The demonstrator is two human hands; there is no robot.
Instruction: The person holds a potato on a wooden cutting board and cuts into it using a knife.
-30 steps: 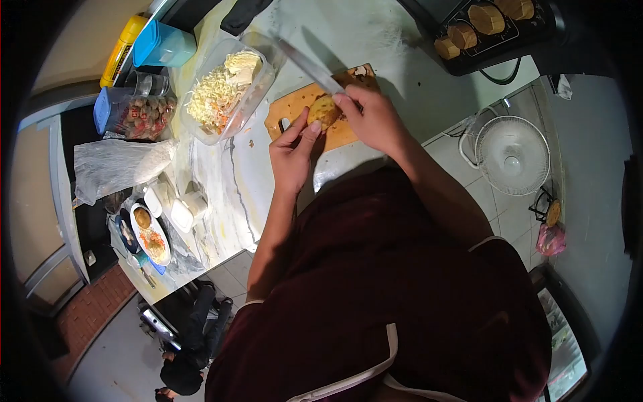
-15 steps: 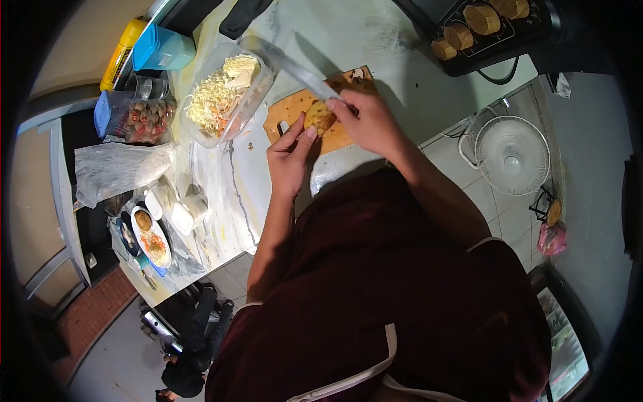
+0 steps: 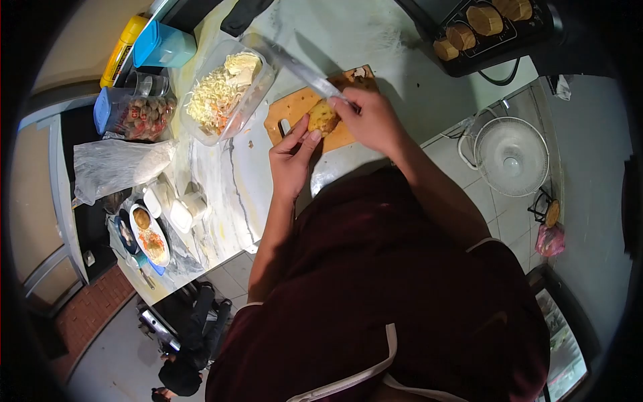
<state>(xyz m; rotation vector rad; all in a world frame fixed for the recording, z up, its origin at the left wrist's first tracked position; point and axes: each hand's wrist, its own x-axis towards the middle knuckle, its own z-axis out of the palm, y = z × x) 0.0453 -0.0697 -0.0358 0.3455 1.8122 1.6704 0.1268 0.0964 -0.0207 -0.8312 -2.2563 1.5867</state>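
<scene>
My left hand (image 3: 293, 159) pinches a yellow-brown, potato-like lump of food (image 3: 323, 121) between thumb and fingers, just above a wooden cutting board (image 3: 281, 110). Closed round the handle of a large knife (image 3: 305, 72) is my right hand (image 3: 367, 117). The blade points up and left, past the lump, towards a clear plastic container (image 3: 258, 94) of shredded cabbage and carrot (image 3: 216, 100). My right fingers are close to the lump; whether they touch it I cannot tell. Small dark scraps (image 3: 360, 72) lie at the board's far corner.
A black stove (image 3: 499, 50) stands at upper right. Along the left are a blue-lidded tub (image 3: 164, 47), a jar (image 3: 144, 119), a plastic bag (image 3: 114, 164) and a white oval plate (image 3: 161, 254) of food. A strainer (image 3: 512, 155) is at right. Another person (image 3: 181, 375) is at lower left.
The lump has turned slightly in my left hand, showing more of its yellow face. Both hands have shifted very slightly right; the knife stays in my right hand.
</scene>
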